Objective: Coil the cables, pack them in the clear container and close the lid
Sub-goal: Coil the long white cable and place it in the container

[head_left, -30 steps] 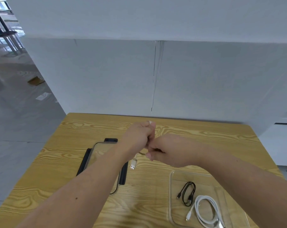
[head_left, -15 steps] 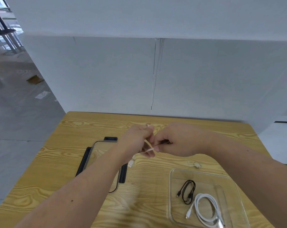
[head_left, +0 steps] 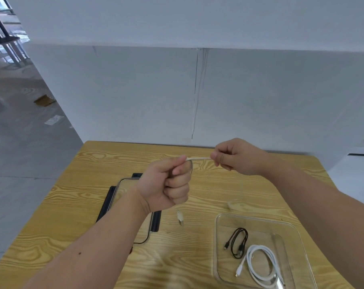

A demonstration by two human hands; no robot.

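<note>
A thin beige cable is stretched taut between both hands above the wooden table. My left hand is a closed fist gripping one part of it. My right hand pinches the other part between thumb and fingers. One USB plug of this cable hangs blurred below my left hand. The clear container sits open at the front right. Inside it lie a coiled black cable and a coiled white cable. The clear lid with dark clips lies under my left forearm.
A white wall stands just behind the table's far edge. Grey floor lies to the left, with a piece of cardboard on it. A white ledge is at the far right.
My hands have pulled apart and risen. The right hand moved right, and the beige cable is now drawn straight between them. The hanging plug swung lower and to the right.
</note>
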